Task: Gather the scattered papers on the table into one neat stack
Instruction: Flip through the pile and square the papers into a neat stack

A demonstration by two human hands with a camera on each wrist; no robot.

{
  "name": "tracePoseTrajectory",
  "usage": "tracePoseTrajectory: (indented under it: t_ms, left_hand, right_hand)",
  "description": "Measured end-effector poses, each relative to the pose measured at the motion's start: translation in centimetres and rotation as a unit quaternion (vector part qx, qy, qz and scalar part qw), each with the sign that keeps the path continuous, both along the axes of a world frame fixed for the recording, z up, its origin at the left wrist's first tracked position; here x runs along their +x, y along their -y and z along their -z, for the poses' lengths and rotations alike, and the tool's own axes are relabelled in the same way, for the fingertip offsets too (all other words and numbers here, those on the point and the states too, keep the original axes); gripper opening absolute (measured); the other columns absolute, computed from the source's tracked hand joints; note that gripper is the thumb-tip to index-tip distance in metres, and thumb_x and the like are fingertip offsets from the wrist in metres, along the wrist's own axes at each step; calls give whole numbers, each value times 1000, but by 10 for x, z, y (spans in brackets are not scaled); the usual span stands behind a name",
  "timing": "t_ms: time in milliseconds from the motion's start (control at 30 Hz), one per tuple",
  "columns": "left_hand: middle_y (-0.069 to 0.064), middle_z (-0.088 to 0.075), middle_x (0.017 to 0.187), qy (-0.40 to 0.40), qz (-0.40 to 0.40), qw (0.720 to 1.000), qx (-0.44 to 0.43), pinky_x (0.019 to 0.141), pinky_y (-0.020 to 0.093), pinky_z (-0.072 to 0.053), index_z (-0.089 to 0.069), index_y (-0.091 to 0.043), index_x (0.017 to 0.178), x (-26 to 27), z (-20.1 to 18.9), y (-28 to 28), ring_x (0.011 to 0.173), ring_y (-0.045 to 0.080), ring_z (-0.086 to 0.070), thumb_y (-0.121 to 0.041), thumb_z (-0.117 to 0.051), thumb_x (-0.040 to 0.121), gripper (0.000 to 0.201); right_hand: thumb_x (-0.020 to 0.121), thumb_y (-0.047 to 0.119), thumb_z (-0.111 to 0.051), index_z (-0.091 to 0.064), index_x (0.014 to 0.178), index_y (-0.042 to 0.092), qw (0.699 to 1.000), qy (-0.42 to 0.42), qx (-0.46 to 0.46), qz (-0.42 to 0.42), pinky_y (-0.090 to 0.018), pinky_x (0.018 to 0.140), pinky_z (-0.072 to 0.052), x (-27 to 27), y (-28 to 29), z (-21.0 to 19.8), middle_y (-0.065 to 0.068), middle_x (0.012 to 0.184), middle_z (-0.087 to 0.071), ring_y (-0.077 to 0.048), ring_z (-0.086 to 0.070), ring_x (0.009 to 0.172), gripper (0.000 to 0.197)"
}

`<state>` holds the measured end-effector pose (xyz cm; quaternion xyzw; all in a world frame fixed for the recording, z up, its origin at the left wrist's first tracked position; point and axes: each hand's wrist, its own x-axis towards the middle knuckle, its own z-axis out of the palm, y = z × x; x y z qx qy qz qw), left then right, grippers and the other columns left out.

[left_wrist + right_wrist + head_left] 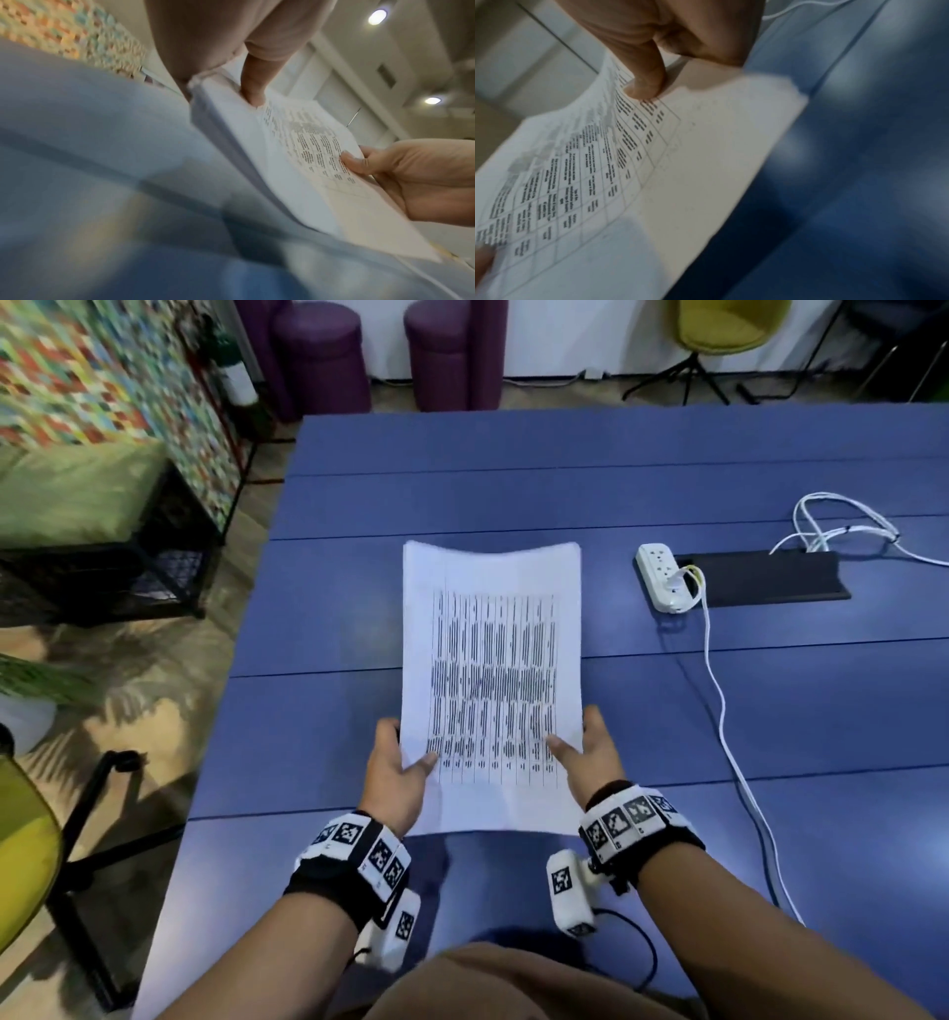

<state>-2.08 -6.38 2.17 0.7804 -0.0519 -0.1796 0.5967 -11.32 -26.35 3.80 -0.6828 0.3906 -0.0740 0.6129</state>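
Blue table (pixel 667 737); left hand (pixel 398 773), right hand (pixel 590 752) pinch papers (pixel 493 670)

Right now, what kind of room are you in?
Probably an office lounge or shared workroom. There's a big blue table with a power strip on it, purple stools and a yellow-green chair by the wall, and printed papers in both hands.

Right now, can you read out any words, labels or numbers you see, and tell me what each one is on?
None can be read.
Papers, held by the left hand and right hand: a printed table of text, too blurred in every view.
Wrist bands: black-and-white square marker patterns; any tiny characters beside them are too small.
Power strip on the table: no label visible.
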Motion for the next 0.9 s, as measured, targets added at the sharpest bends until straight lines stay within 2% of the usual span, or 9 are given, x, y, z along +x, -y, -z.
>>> tracePoseTrajectory:
  t_ms: [100, 167, 233, 333, 433, 567, 733, 833, 900]
  left_hand:
    - [-6, -64, 105, 34, -13, 998, -49, 91, 26, -50, -43, -20, 106, 20, -25, 12, 97, 4, -63, 11, -55, 90, 37]
    - [-11, -62, 109, 49, -9, 996, -80, 88, 11, -47, -41, -15, 112, 32, -40, 21, 95, -12, -61, 16, -50, 90, 39]
    - [-11, -61, 114, 66, -16, 993, -99, 92, 9, -43, -39, -12, 120, 43, -51, 29, 99, -14, -59, 19, -48, 90, 44]
    - [2, -54, 134, 75, -21, 991, -106, 112, 28, -34, -34, -9, 136, 55, -53, 36, 122, 5, -52, 17, -50, 90, 55]
    - [-2, -53, 134, 60, 0, 992, -107, 112, 29, -36, -28, -12, 143, 59, -52, 36, 123, 4, -52, 18, -48, 90, 63]
    - [-9, -59, 122, 29, 14, 989, -147, 94, 14, -48, -32, -16, 137, 64, -54, 39, 103, -9, -62, 18, -48, 91, 60]
    - [-9, -57, 121, 72, -18, 983, -168, 89, 7, -44, -30, -8, 140, 66, -64, 49, 101, -15, -59, 17, -41, 94, 53]
    - [-10, -59, 119, 88, -28, 979, -184, 91, 8, -44, -33, -5, 138, 69, -67, 47, 102, -14, -58, 16, -44, 94, 50]
    - [-18, -64, 107, 99, -26, 977, -185, 87, 10, -46, -38, -9, 131, 71, -69, 46, 97, -13, -60, 15, -48, 93, 46]
  right_hand:
    - [90, -3, -57, -35, 139, 9, 998, 59, -6, 14, -41, 102, -44, 24, 7, -21, -2, 124, -61, -21, -56, 116, 56]
    - [89, -6, -56, -29, 144, 13, 995, 95, -13, 22, -40, 107, -39, 39, 10, -34, -3, 134, -55, -19, -53, 121, 65]
    - [88, -12, -51, -33, 141, 13, 990, 136, -11, 34, -25, 102, -41, 50, 13, -43, 1, 130, -54, -13, -52, 117, 62]
    - [86, -20, -46, -38, 136, 13, 982, 182, -6, 45, -4, 82, -44, 60, 16, -53, 7, 116, -57, -6, -55, 103, 60]
    - [83, -26, -44, -43, 130, 14, 981, 185, 5, 61, -12, 86, -49, 64, 18, -48, 6, 112, -59, -3, -58, 97, 62]
    - [80, -23, -55, -50, 120, 8, 979, 188, 27, 68, -34, 92, -51, 67, 23, -44, 2, 103, -65, -13, -62, 94, 51]
    - [84, -22, -50, -49, 117, 14, 969, 229, 60, 70, -18, 83, -53, 72, 22, -56, 8, 99, -65, 1, -66, 84, 49]
    - [83, -22, -50, -52, 106, 20, 962, 252, 76, 71, -24, 89, -51, 72, 25, -65, 13, 87, -72, 2, -67, 81, 48]
    - [84, -17, -54, -48, 112, 19, 962, 260, 65, 59, -30, 96, -49, 72, 25, -70, 12, 91, -71, -1, -66, 87, 45]
